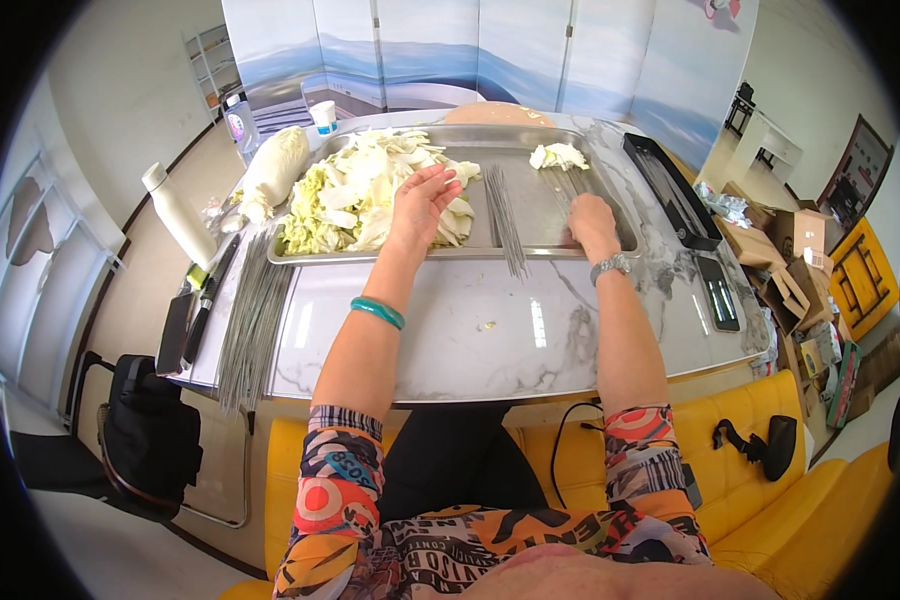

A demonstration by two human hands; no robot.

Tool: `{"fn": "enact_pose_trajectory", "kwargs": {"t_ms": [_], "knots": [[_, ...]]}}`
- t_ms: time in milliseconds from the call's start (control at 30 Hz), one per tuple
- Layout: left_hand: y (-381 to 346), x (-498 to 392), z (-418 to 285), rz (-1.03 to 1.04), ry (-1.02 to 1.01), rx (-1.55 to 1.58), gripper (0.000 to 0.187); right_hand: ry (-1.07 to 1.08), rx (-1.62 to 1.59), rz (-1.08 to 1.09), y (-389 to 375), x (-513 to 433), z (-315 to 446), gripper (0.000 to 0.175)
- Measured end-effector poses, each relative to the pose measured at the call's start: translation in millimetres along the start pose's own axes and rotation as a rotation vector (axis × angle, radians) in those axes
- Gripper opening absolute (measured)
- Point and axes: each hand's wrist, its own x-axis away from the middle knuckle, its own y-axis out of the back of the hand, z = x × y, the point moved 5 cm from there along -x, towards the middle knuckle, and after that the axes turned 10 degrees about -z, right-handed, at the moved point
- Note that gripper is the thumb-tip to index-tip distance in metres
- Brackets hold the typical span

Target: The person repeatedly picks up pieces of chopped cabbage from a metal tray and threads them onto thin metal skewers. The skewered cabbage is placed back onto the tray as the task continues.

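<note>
My left hand (422, 208) is raised over a heap of cut napa cabbage leaves (375, 187) on the left of a steel tray (435, 253). Its fingers are a little apart, and I see nothing in them. On the tray's right side, my right hand (594, 223) curls around the lower ends of thin metal skewers (568, 182). Threaded cabbage pieces (559, 156) lie at the far ends of these skewers. Between my hands, a bundle of bare skewers (502, 217) rests across the tray's near rim.
Left of the tray are a whole napa cabbage (277, 165), a white bottle (180, 217), a knife (208, 300) and a large skewer bundle (251, 330). A black tray (671, 191) and a phone (717, 294) lie right. Cardboard boxes (799, 232) are piled beyond the table.
</note>
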Motion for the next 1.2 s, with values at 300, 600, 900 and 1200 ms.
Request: {"fn": "enact_pose_trajectory", "kwargs": {"t_ms": [300, 600, 900, 1200], "knots": [[-1, 4, -1, 0.015, 0.011, -0.017, 0.02, -0.016, 0.025, 0.029, 2, 2, 2, 0.016], [-1, 4, 0, 0.021, 0.026, -0.022, 0.018, 0.015, 0.011, -0.028, 5, 5, -2, 0.015], [-3, 5, 0, 0.028, 0.032, -0.024, 0.015, 0.006, 0.012, -0.156, 8, 5, -4, 0.012], [-1, 5, 0, 0.012, 0.042, -0.05, 0.014, -0.062, 0.104, 0.008, 14, 9, 5, 0.016]]}}
